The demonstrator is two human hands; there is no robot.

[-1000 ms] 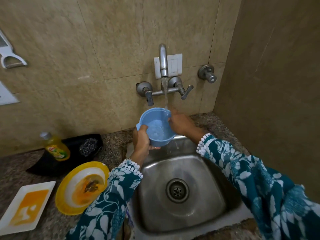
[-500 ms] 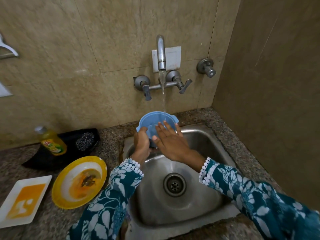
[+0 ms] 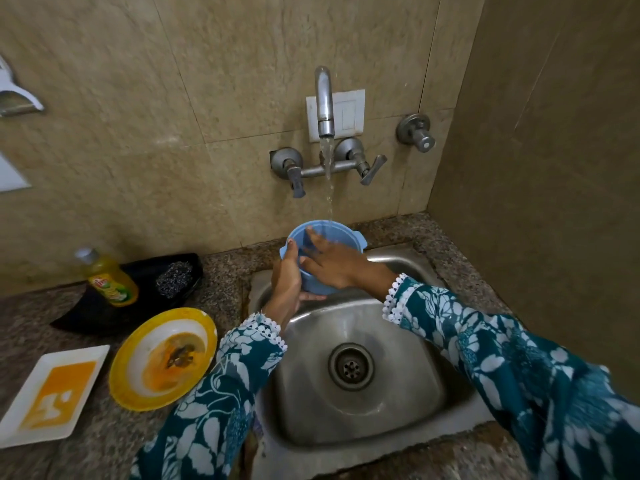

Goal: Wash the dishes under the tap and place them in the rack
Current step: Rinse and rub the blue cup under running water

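- Steel sink (image 3: 408, 403) set in the speckled bench (image 3: 221, 282), basin bare down to the drain; no rack anywhere in view.
- Wall tap (image 3: 325, 105) at the far side, running, the stream dropping into the blue bowl.
- Blue bowl (image 3: 337, 237) held over the far edge of the sink, right under the stream: rinsing step in hand, judged early in the task, with two soiled dishes waiting.
- Left hand (image 3: 287, 282) cupping the bowl from its left side and beneath, grip wrapped round the wall, thumb up at the rim.
- Right hand (image 3: 336, 261) laid over the near rim, fingers (image 3: 313, 237) straight and reaching inside, seemingly rubbing the inner wall; grasping nothing, grip released.
- Yellow plate (image 3: 138, 362) on the bench left of the sink, orange residue and a dark scrap in its well, near the left sleeve.
- White rectangular dish (image 3: 20, 410) at the near left, smeared orange, just beside the yellow plate.
- Black tray (image 3: 104, 306) farther back on the left, carrying a soap bottle (image 3: 109, 280) and a steel scrubber (image 3: 173, 278).
- Next move, as a judgement: tip the water out, then carry the bowl to a rack lying somewhere out of frame.
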